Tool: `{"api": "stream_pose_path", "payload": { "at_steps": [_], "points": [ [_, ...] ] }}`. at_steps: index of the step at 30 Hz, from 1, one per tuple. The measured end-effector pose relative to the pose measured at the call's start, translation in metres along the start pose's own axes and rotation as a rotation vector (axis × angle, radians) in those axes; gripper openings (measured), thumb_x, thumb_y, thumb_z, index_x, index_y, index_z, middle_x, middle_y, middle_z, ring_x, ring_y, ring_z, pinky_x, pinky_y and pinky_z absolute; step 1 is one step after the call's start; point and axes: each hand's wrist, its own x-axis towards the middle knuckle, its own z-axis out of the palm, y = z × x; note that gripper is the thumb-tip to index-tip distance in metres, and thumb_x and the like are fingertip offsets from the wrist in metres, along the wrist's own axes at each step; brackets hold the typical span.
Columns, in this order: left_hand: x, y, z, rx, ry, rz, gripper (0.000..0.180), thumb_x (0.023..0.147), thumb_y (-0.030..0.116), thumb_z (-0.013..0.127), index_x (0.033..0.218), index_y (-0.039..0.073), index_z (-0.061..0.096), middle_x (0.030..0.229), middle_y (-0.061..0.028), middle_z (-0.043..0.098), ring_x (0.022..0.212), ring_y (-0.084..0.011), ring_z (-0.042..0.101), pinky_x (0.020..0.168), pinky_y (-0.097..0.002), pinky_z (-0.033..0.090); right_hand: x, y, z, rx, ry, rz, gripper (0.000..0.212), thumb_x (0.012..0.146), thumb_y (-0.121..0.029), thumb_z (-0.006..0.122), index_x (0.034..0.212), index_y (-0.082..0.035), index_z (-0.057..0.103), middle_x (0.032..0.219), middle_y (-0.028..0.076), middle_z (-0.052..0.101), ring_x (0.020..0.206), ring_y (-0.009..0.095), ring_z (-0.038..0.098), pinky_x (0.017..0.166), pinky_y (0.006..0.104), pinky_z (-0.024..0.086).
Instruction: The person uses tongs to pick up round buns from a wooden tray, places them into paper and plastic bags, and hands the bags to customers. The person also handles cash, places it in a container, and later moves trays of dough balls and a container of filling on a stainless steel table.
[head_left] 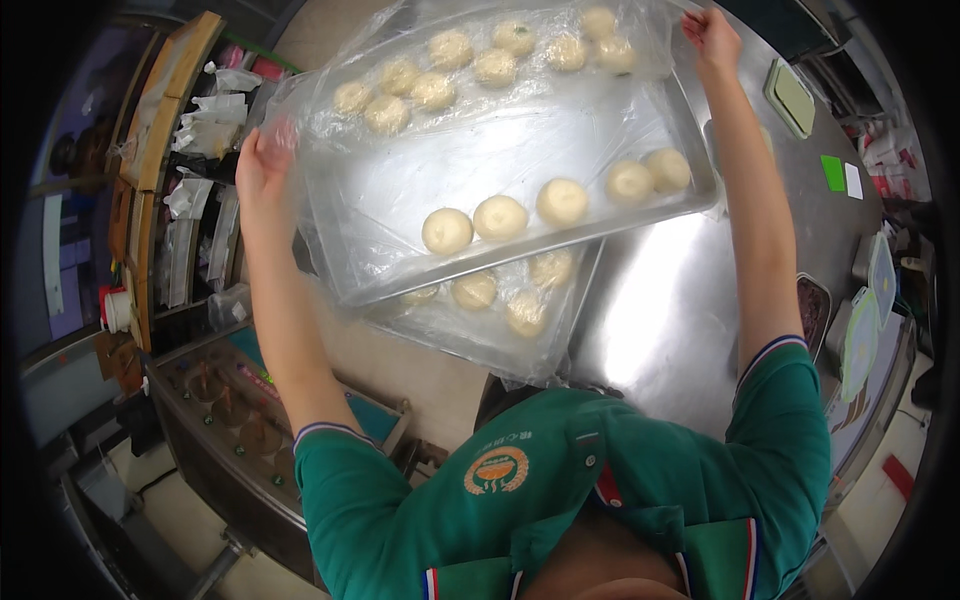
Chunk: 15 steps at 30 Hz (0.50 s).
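A metal baking tray (pixel 530 248) holds pale round dough balls (pixel 500 217) along its near edge. Clear plastic film (pixel 420 25) lies over more dough balls (pixel 495 67) at the far side. My left hand (pixel 262 172) is closed on the film's left edge, its fingertips blurred. Beyond the tray's far right corner, my right hand (pixel 714 42) pinches the film's other end. Under this tray, at an angle, sits a second tray (pixel 590 300) with film-covered dough balls (pixel 474 290).
The trays rest on a steel table (pixel 660 300). To the right are a pale green lidded box (pixel 790 98), a green card (pixel 832 173) and a dark-filled container (pixel 812 305). A wooden shelf (pixel 150 150) with bags stands left, above a counter with round wells (pixel 230 405).
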Motion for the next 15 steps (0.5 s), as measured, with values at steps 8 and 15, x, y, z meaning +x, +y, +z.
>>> {"api": "stream_pose_path", "payload": {
  "at_steps": [8, 15],
  "points": [
    [-0.202, -0.034, -0.098, 0.625, -0.052, -0.184, 0.026, 0.094, 0.029, 0.063, 0.104, 0.005, 0.063, 0.095, -0.0046, 0.068, 0.082, -0.0168, 0.066, 0.073, -0.0295, 0.053, -0.232, -0.006, -0.187, -0.199, 0.185, 0.021, 0.019, 0.093, -0.015, 0.052, 0.083, -0.002, 0.063, 0.081, 0.005, 0.064, 0.076, 0.014, 0.06, 0.077, 0.0306, 0.052],
    [-0.201, -0.079, -0.09, 0.688, 0.111, -0.084, 0.031, 0.098, 0.038, 0.058, 0.093, 0.007, 0.062, 0.072, 0.0048, 0.052, 0.063, -0.0076, 0.049, 0.058, -0.0245, 0.041, -0.332, 0.038, -0.129, 0.08, -0.077, 0.477, 0.077, 0.098, -0.063, 0.036, 0.145, -0.003, 0.031, 0.127, 0.015, 0.055, 0.113, 0.024, 0.056, 0.094, 0.0392, 0.047]
  ]
}}
